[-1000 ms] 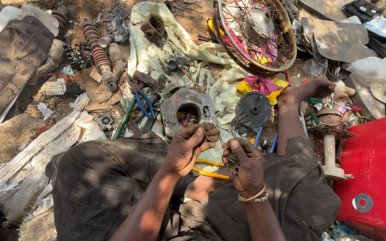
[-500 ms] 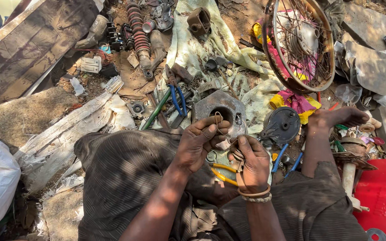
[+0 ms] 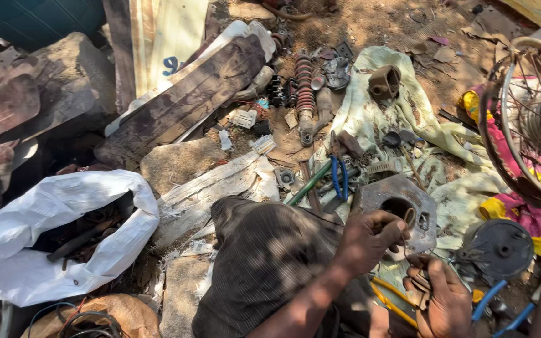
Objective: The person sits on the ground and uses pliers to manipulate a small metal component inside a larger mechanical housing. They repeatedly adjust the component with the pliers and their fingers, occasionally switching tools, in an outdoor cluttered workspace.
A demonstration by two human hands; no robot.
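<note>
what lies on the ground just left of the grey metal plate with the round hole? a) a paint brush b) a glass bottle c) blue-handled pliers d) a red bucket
c: the blue-handled pliers lie on the ground at the left edge of the grey metal plate, beyond the left hand.

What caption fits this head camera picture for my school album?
Two hands, left hand and right hand, work a small metal part over a flat metal plate, among scattered scrap, blue-handled pliers and a spoked wheel.
</note>
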